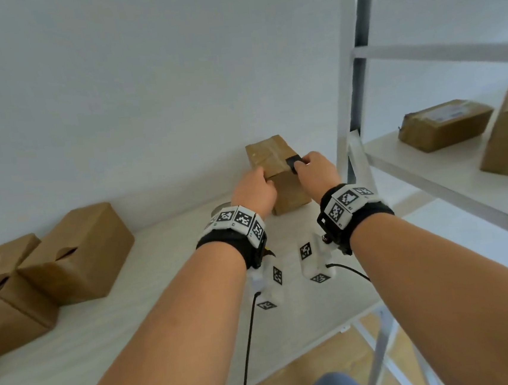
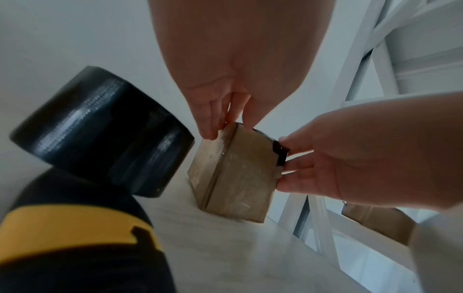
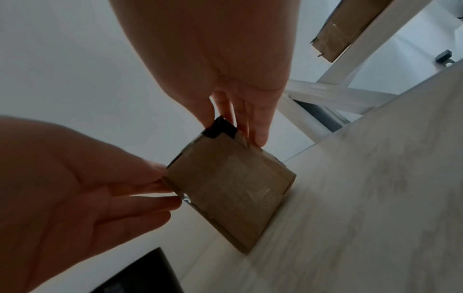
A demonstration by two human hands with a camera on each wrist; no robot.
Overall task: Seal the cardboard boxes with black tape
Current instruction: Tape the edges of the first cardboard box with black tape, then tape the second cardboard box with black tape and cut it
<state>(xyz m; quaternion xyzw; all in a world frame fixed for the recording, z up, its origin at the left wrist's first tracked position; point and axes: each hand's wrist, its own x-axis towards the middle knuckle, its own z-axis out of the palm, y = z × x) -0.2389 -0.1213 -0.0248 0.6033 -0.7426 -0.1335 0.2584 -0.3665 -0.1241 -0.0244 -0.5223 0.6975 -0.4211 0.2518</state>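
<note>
1. A black tape [image 1: 293, 161] strip is pinched by the right hand [image 1: 315, 171] fingers [image 3: 260, 126] at the box [image 1: 278, 171] top's right edge.
2. The box's left top edge is gripped by the left hand [image 1: 254, 192], its fingers [image 2: 209, 119] curled over it.
3. The strip is judged to need laying leftward across the top, toward the left hand.
4. The box stands upright on the table [image 1: 135, 328], closed; its contents cannot be told.
5. The roll [image 2: 100, 128] lies just left of the box.
6. More boxes [image 1: 75, 253] sit well apart on the left.
</note>
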